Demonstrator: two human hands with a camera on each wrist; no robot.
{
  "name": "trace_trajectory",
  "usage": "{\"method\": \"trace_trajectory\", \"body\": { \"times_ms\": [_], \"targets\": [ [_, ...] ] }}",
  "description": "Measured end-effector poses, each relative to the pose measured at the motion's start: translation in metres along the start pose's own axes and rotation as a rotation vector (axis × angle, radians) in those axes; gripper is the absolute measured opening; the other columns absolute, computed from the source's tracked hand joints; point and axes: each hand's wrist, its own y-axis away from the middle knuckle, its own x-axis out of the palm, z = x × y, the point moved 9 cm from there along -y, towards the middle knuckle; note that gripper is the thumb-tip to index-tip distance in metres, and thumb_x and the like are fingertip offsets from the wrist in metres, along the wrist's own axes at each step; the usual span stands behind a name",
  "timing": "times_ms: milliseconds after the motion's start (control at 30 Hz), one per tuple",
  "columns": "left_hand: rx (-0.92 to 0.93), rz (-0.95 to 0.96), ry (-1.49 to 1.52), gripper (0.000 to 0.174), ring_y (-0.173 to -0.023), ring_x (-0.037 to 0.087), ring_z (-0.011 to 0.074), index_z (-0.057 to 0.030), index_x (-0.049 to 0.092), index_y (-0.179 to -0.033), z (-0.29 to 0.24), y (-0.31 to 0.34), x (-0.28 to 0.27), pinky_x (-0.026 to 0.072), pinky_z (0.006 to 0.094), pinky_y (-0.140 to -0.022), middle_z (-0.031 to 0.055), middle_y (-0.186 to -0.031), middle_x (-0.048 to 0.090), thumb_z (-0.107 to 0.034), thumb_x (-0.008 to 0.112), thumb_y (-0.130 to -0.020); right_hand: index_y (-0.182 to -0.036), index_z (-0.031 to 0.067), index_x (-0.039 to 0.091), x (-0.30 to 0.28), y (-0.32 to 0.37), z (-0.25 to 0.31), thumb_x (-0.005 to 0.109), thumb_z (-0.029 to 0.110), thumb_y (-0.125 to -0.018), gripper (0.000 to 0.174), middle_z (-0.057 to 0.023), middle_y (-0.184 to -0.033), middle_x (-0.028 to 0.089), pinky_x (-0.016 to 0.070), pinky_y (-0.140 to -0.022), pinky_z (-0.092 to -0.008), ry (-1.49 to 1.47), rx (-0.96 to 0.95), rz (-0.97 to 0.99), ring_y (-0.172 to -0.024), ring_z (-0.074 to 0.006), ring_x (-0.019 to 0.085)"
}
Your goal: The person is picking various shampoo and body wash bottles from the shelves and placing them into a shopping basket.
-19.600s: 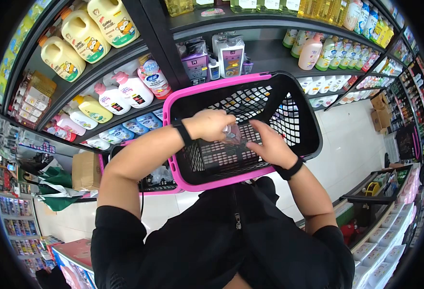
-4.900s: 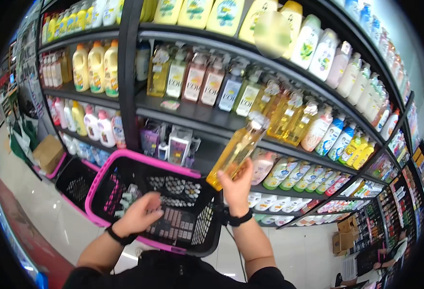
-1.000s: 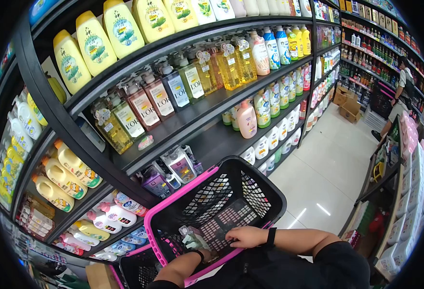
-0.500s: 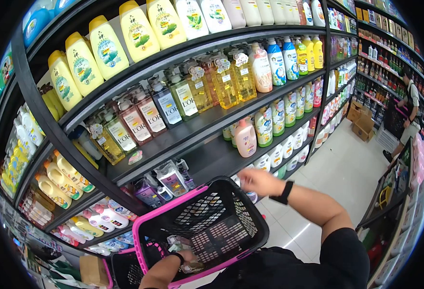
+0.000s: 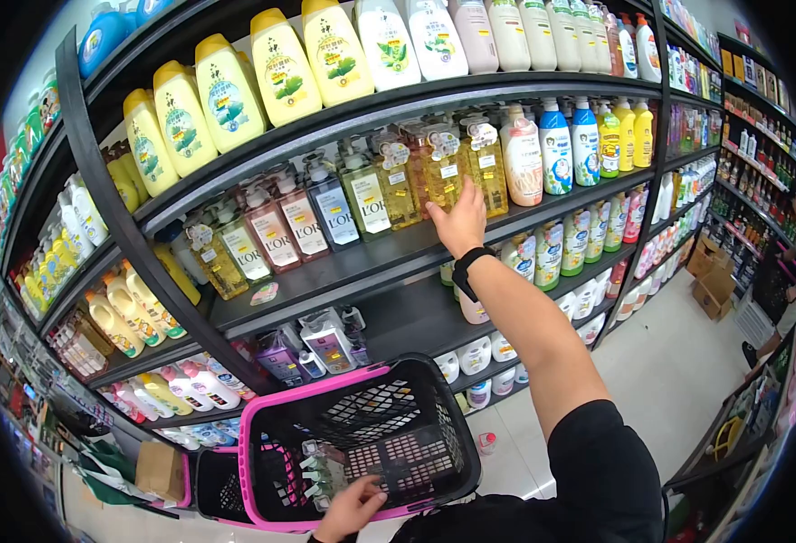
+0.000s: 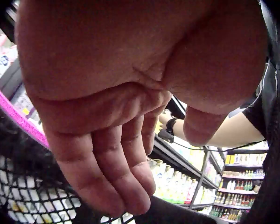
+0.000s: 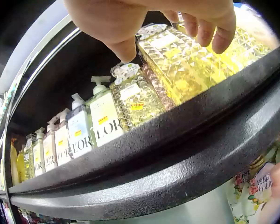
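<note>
My right hand point(image 5: 459, 224) reaches to the middle shelf, thumb and fingers spread at the front of a clear pump bottle of yellow liquid point(image 5: 443, 163). In the right wrist view the thumb and fingertips point(image 7: 205, 32) overlap the upper part of that bottle point(image 7: 175, 60). More yellow pump bottles point(image 5: 486, 172) stand beside it. My left hand point(image 5: 352, 509) is over the near side of a black shopping basket point(image 5: 246, 452) with a pink rim, its fingers loose and nothing in them. Clear pump bottles point(image 5: 324, 475) lie inside the basket's left end.
Pump bottles with white labels point(image 5: 330, 210) line the shelf to the left. Yellow-capped bottles point(image 5: 285, 72) fill the shelf above. A second basket point(image 5: 217, 484) and a cardboard box point(image 5: 160, 471) sit at lower left. The shelf's front edge point(image 5: 325, 290) runs below my right hand.
My right hand has risen from the basket to the yellow bottles on the shelf. The left hand has come off the bottles in the basket. Earlier, my right hand held a yellow pump bottle.
</note>
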Motion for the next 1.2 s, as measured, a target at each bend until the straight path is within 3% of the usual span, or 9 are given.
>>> {"method": "trace_trajectory", "body": {
  "times_ms": [33,100,200,300,333,633,967,1100,1200],
  "targets": [
    [-0.057,-0.097,-0.003,0.039,-0.083,0.069,0.0185,0.0011,0.06,-0.125,-0.005,0.009,0.002,0.0553,0.0317,-0.074,0.0099,-0.094,0.071,-0.018,0.07,-0.093,-0.148,0.0033,0.035,0.005,0.002,-0.002,0.08,0.033,-0.081,0.086,-0.0222,-0.143,0.045,0.036,-0.109,-0.0516,0.022,0.06,0.017,-0.132,-0.0414,0.043],
    [-0.301,-0.053,-0.165,0.037,-0.122,0.058,0.0408,0.0037,0.064,-0.118,-0.012,0.025,0.008,0.0463,0.0488,-0.103,0.0259,-0.126,0.063,-0.018,0.064,-0.089,-0.15,0.0078,0.033,0.016,0.005,-0.008,0.081,0.036,-0.08,0.089,-0.0181,-0.144,0.045,0.0346,-0.11,-0.0515,0.078,0.107,-0.023,-0.134,-0.0376,0.042],
    [-0.147,-0.102,-0.516,0.041,-0.108,0.065,0.04,0.0007,0.063,-0.123,0.016,0.035,0.005,0.0511,0.0464,-0.093,0.025,-0.116,0.068,-0.021,0.07,-0.09,-0.15,0.0099,0.034,0.02,0.008,-0.008,0.082,0.038,-0.079,0.09,-0.0152,-0.144,0.044,0.0332,-0.111,-0.0509,0.122,0.169,-0.054,-0.135,-0.0348,0.041],
    [0.082,-0.34,-0.573,0.029,-0.084,0.07,0.0294,0.0008,0.068,-0.108,0.017,0.046,-0.008,0.0554,0.0388,-0.074,0.0148,-0.093,0.072,-0.021,0.072,-0.089,-0.15,0.0098,0.034,0.023,0.011,-0.015,0.082,0.038,-0.079,0.09,-0.0154,-0.145,0.044,0.0334,-0.11,-0.051,0.12,0.229,-0.084,-0.135,-0.0344,0.042],
    [-0.014,-0.428,-0.445,0.024,-0.087,0.068,0.0373,-0.0007,0.071,-0.095,0.021,0.049,-0.015,0.0544,0.0447,-0.074,0.0183,-0.094,0.072,-0.023,0.073,-0.085,-0.15,0.0096,0.034,0.024,0.011,-0.016,0.082,0.039,-0.079,0.09,-0.0157,-0.145,0.045,0.0335,-0.111,-0.0507,0.136,0.246,-0.08,-0.135,-0.0341,0.042],
    [-0.01,-0.491,-0.584,0.021,-0.069,0.068,0.0319,-0.0083,0.074,-0.09,0.02,0.042,-0.007,0.0524,0.0455,-0.069,0.0109,-0.074,0.071,-0.028,0.07,-0.084,-0.15,0.0086,0.035,0.024,0.004,-0.018,0.084,0.044,-0.074,0.097,-0.0173,-0.143,0.048,0.0322,-0.112,-0.0494,0.145,0.355,-0.064,-0.135,-0.0347,0.042],
    [0.019,-0.552,-0.674,0.018,-0.073,0.068,0.0333,-0.0103,0.073,-0.084,0.028,0.042,-0.005,0.0493,0.0474,-0.07,0.0101,-0.078,0.071,-0.027,0.066,-0.082,-0.152,0.0038,0.029,0.033,0.005,-0.022,0.084,0.042,-0.075,0.102,-0.0203,-0.139,0.048,0.0363,-0.111,-0.0474,0.157,0.26,-0.047,-0.13,-0.0372,0.047],
    [0.022,-0.578,-0.658,0.018,-0.074,0.068,0.032,-0.0105,0.073,-0.085,0.035,0.044,-0.005,0.0487,0.0461,-0.071,0.0088,-0.079,0.071,-0.027,0.069,-0.082,-0.148,0.0008,0.034,0.037,0.003,-0.024,0.083,0.038,-0.073,0.097,-0.0228,-0.134,0.052,0.0372,-0.11,-0.0474,0.159,0.212,-0.004,-0.128,-0.0385,0.048],
    [-0.03,-0.496,-0.426,0.021,-0.076,0.069,0.031,-0.0065,0.073,-0.093,0.035,0.044,-0.014,0.0522,0.0425,-0.071,0.0108,-0.08,0.071,-0.024,0.072,-0.083,-0.141,-0.0031,0.041,0.022,0.011,-0.011,0.082,0.034,-0.07,0.09,-0.0261,-0.131,0.053,0.0384,-0.109,-0.0482,0.036,0.141,-0.02,-0.126,-0.0413,0.049]
  ]
}}
